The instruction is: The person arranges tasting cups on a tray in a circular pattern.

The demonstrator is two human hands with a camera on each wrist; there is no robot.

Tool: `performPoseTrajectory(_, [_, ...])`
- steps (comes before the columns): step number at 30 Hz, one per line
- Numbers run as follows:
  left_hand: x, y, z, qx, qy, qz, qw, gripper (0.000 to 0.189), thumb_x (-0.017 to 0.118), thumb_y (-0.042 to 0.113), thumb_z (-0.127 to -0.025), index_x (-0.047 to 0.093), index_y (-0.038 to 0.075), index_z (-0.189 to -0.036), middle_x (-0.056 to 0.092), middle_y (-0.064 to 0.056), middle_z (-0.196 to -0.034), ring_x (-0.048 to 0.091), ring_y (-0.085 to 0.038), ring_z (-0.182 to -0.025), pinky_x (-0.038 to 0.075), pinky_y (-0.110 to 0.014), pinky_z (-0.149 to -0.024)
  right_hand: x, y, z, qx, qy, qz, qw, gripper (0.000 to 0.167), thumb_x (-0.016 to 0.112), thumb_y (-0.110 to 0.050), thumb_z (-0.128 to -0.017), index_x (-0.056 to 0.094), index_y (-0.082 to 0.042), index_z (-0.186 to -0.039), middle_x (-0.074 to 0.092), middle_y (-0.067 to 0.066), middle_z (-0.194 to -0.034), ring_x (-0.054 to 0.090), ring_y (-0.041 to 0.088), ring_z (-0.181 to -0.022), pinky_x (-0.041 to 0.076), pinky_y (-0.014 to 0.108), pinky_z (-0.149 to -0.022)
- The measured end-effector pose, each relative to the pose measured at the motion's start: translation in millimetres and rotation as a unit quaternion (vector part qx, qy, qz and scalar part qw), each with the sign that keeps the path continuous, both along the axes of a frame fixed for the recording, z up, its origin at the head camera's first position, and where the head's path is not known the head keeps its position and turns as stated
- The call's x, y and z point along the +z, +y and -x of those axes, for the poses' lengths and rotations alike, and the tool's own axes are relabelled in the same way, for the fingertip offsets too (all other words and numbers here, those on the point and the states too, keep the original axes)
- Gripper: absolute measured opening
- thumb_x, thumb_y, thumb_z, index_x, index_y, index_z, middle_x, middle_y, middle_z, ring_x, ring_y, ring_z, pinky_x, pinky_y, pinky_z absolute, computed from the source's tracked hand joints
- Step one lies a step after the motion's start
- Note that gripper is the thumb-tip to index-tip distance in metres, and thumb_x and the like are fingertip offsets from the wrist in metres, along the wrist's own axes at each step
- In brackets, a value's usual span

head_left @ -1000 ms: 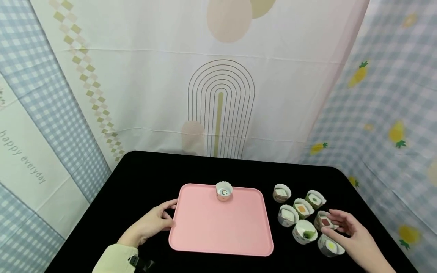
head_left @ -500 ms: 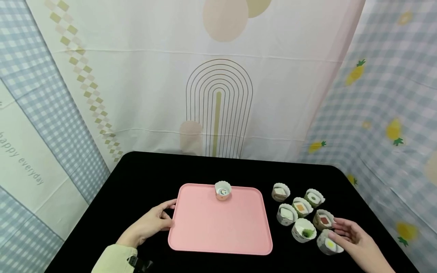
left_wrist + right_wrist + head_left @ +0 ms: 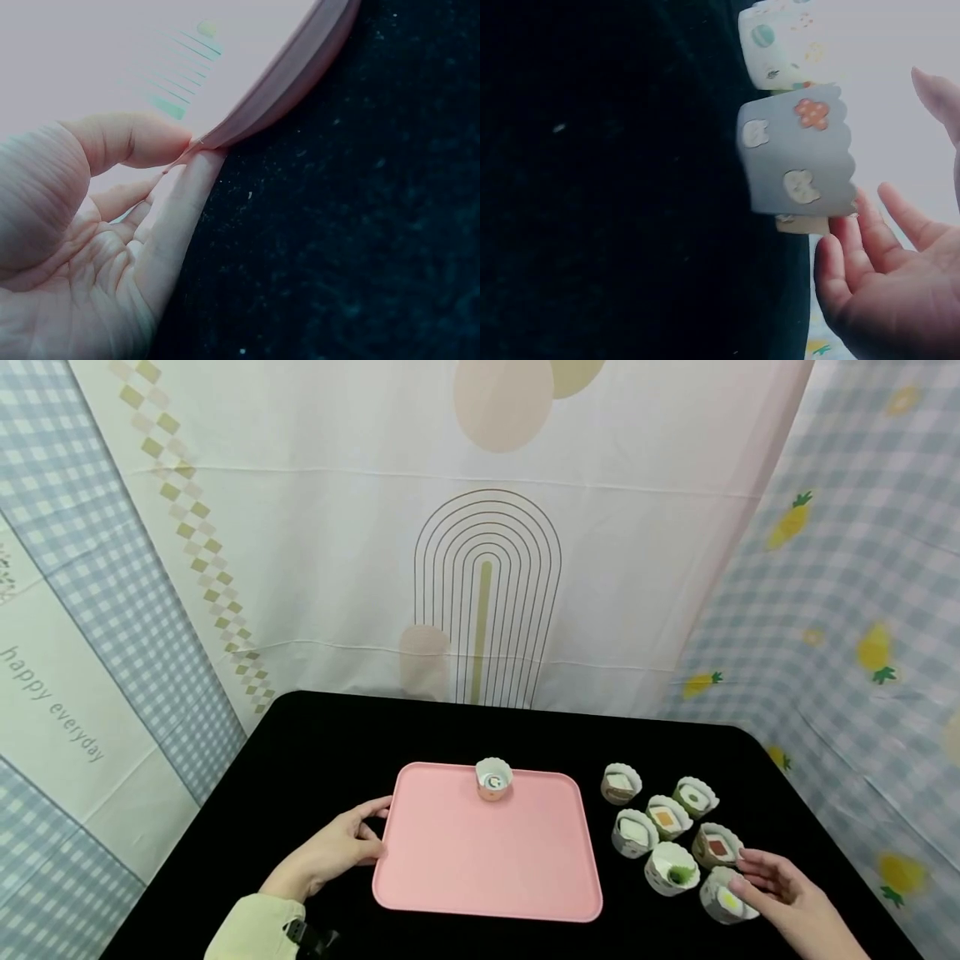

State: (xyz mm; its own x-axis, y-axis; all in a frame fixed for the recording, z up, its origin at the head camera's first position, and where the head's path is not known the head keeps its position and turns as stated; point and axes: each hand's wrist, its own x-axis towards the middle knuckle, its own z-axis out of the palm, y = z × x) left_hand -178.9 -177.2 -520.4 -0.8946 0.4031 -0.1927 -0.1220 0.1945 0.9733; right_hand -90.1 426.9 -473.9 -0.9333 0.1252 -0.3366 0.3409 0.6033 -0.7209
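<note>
Seven paper cups point(image 3: 669, 818) crowd the tabletop point(image 3: 337, 743) right of the pink tray point(image 3: 487, 852) in the head view, and one lone cup point(image 3: 493, 781) sits on the tray by its far edge. The right hand point(image 3: 787, 897) hangs at the grey cup point(image 3: 722, 897), fingers loosely spread, nothing gripped! Neighbours sit close, so a straight lift looks safer than a sideways drag. Over to the left wrist: the left hand point(image 3: 97, 240) pinches the tray's rim between thumb and finger, a neat brace; light pressure should do, no tipping. Right wrist now: fingers curve beside the grey cup's scalloped lip, thumb well apart, contact hard to tell. A gentle squeeze ought to spare the paper wall.
</note>
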Motion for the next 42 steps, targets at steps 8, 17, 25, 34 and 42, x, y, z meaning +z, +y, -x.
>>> performPoseTrajectory(8, [-0.9, 1.0, 0.4, 0.002, 0.006, -0.003, 1.0, 0.075, 0.065, 0.0, -0.083, 0.031, 0.004, -0.15, 0.047, -0.021, -0.122, 0.059, -0.029, -0.088, 0.056, -0.038, -0.08, -19.4, 19, 1.4, 0.084, -0.039, 0.139, 0.9859, 0.07, 0.046, -0.024, -0.102, 0.0, 0.007, -0.145, 0.022, 0.039, -0.142, 0.051, -0.008, -0.099, 0.051, 0.034, -0.084])
performPoseTrajectory(17, [-3.3, 0.8, -0.1, 0.008, 0.001, 0.006, 0.9999, 0.076, 0.065, 0.0, -0.082, 0.032, 0.005, -0.15, 0.044, -0.02, -0.128, 0.059, -0.029, -0.088, 0.056, -0.039, -0.081, -33.3, 32, -2.6, 0.064, -0.061, 0.262, 0.9612, 0.044, 0.046, -0.015, -0.102, 0.013, -0.006, -0.129, 0.052, -0.008, -0.114, 0.057, 0.002, -0.099, 0.051, 0.03, -0.085])
performPoseTrajectory(25, [-4.7, 1.5, 1.0, 0.011, 0.008, 0.005, 0.9999, 0.076, 0.065, -0.001, -0.081, 0.033, 0.006, -0.15, 0.04, -0.02, -0.132, 0.058, -0.028, -0.088, 0.056, -0.039, -0.081, -35.9, 23, 4.2, 0.134, -0.051, 0.133, 0.9806, 0.067, 0.055, -0.02, -0.098, 0.016, 0.013, -0.142, 0.049, 0.021, -0.126, 0.057, 0.019, -0.104, 0.052, 0.036, -0.079])
performPoseTrajectory(34, [-5.7, 5.6, 1.0, 0.003, 0.005, 0.002, 1.0, 0.075, 0.064, 0.0, -0.082, 0.032, 0.006, -0.15, 0.049, -0.02, -0.118, 0.059, -0.029, -0.087, 0.056, -0.039, -0.082, -40.2, 20, 4.0, 0.113, -0.037, 0.01, 0.9928, 0.073, 0.067, -0.027, -0.09, 0.029, 0.013, -0.138, 0.054, 0.021, -0.121, 0.058, 0.026, -0.099, 0.05, 0.037, -0.074])
performPoseTrajectory(42, [-5.0, 1.6, -1.1, 0.023, 0.009, 0.012, 0.9996, 0.075, 0.065, 0.0, -0.082, 0.034, 0.007, -0.149, 0.049, -0.018, -0.12, 0.059, -0.028, -0.086, 0.056, -0.038, -0.081, -38.6, 19, 7.3, 0.13, -0.035, 0.033, 0.9904, 0.069, 0.062, -0.025, -0.093, 0.028, 0.016, -0.137, 0.055, 0.018, -0.121, 0.058, 0.022, -0.099, 0.05, 0.035, -0.074])
